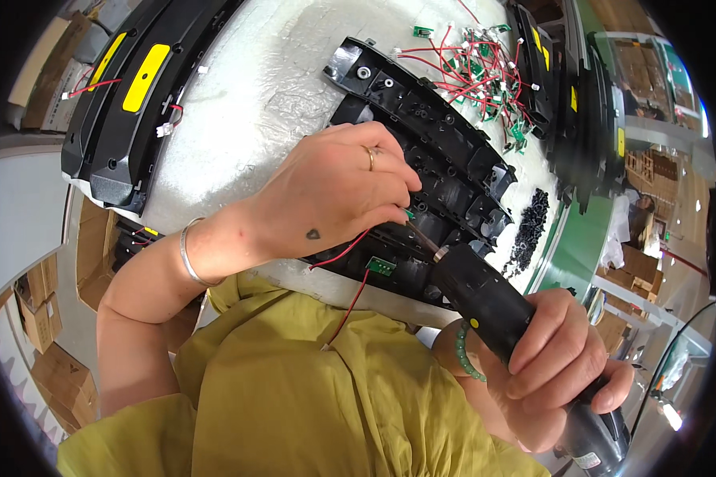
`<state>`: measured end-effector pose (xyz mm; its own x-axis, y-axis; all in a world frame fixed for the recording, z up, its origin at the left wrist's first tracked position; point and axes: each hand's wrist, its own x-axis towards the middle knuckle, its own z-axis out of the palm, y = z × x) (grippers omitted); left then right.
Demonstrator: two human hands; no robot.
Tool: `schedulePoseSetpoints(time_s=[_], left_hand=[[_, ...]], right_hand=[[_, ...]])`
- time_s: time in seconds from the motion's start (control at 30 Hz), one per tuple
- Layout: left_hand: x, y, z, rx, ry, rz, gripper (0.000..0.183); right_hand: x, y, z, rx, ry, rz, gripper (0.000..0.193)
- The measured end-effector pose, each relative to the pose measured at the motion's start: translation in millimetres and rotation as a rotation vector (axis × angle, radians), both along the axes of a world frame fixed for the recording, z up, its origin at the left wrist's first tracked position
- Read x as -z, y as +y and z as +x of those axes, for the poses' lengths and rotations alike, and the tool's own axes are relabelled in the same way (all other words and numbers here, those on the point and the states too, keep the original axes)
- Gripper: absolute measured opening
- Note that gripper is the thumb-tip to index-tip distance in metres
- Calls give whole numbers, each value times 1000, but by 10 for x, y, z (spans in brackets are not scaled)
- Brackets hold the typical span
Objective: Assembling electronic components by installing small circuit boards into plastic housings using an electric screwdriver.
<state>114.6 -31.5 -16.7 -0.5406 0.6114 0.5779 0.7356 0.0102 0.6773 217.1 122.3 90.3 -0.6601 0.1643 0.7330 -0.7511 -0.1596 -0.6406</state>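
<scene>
Well, at ten o'clock two long black panels point(127, 143) lay side by side on the white work surface point(239, 119), each with one yellow label point(145, 78).

Just left of centre was my left hand point(334, 187), palm down, its thumb and forefinger drawn together at a sliver of green board point(410, 215); my fingers hid most of it, so I couldn't tell how firmly they pinched.

Below centre, at six o'clock, one small green circuit board point(382, 266) with a red wire rested on the nearest housing. It looked nearly weightless and fragile, best lifted by its edges and not by the wire.

From the centre toward one o'clock spread the black housings point(429, 103), hollow side up; I counted at least three, partly covered by my hand. They seemed light, stiff and rather slick, best held by the long rims.

At four o'clock one black electric screwdriver point(485, 298) slanted inward, its thin bit point(426, 240) reaching my left fingertips. It looked hard and fairly heavy, with its thick barrel the place to grip.

At one o'clock sat a tangle of red-wired boards point(481, 71), too knotted to count; at three o'clock, a heap of tiny black pieces point(531, 230), likewise countless.

Toward four o'clock my right hand point(561, 366) was wrapped around the screwdriver's barrel, fingers curled.
</scene>
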Motion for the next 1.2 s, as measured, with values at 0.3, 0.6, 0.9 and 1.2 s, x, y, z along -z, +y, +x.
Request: schedulePoseSetpoints(time_s=[0.3,0.6,0.9,1.2], left_hand=[[-83,-3,55,96,-85,30,15],[-112,47,51,227,-122,33,15],[-434,417,-368,71,50,-146,48],[-355,741,-1666,-524,233,-436,13]], right_hand=[[51,54,46,-3,85,-96,32],[18,113,68,-24,50,-126,39],[-21,294,155,168,-46,-21,29],[-25,533,315,211,12,-22,28]])
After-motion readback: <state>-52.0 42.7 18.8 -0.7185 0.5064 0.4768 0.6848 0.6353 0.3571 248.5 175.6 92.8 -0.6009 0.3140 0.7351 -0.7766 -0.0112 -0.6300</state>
